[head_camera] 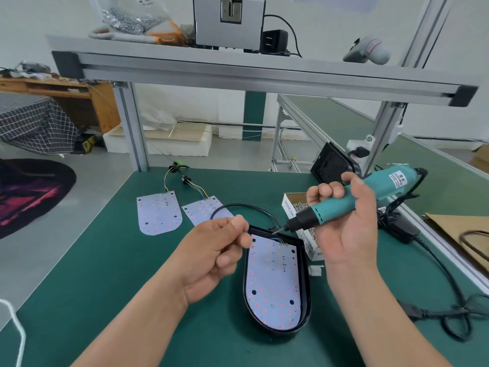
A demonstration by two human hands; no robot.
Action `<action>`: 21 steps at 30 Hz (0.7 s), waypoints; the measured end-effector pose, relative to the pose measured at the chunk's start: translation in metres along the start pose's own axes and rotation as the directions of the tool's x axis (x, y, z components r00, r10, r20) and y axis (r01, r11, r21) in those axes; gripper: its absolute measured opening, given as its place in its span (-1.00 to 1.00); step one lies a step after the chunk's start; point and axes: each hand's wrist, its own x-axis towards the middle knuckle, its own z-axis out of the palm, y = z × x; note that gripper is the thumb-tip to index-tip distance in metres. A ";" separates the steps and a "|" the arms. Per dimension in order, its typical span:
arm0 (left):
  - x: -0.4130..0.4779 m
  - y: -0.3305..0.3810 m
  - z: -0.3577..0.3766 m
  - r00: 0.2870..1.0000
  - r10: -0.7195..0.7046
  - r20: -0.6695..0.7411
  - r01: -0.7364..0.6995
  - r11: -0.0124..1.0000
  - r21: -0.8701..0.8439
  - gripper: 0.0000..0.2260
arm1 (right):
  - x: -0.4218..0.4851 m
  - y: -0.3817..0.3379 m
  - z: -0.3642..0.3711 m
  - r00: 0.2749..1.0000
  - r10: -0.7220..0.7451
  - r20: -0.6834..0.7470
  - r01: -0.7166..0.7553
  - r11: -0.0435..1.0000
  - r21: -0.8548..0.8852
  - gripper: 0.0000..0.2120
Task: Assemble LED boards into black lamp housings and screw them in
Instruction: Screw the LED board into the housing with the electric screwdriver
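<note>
A black lamp housing (306, 282) lies on the green table with a white LED board (272, 284) seated inside it. My right hand (344, 223) grips a teal electric screwdriver (352, 200), its bit pointing left and down, just above the housing's far edge. My left hand (214, 250) hovers left of the housing's far end, with thumb and fingers curled together as if pinching something small; what it holds is too small to see. Two loose LED boards, one (158, 213) and another (203, 210), lie further back with coloured wires attached.
An open box of screws (299, 207) stands behind the screwdriver. Another black housing (330, 162) leans against the frame post. Black cables (444, 282) and a power adapter lie at the right. A small white connector (316, 270) sits beside the housing. An aluminium shelf spans overhead.
</note>
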 end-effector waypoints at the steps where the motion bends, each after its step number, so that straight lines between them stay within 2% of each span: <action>1: -0.001 -0.001 0.002 1.000 0.000 0.015 0.000 1.000 -0.008 -0.84 | -0.001 0.000 0.002 1.000 0.000 0.010 0.000 1.000 0.005 -0.92; 8: -0.002 -0.005 0.003 0.998 -0.010 0.055 0.012 0.999 -0.034 -0.90 | -0.012 -0.004 0.013 0.997 -0.015 0.081 0.012 0.999 0.033 -0.87; 21: -0.003 -0.009 0.006 0.997 0.016 0.073 -0.027 0.988 0.152 -0.85 | -0.020 0.000 0.019 0.993 0.019 0.115 -0.020 1.000 0.010 -0.85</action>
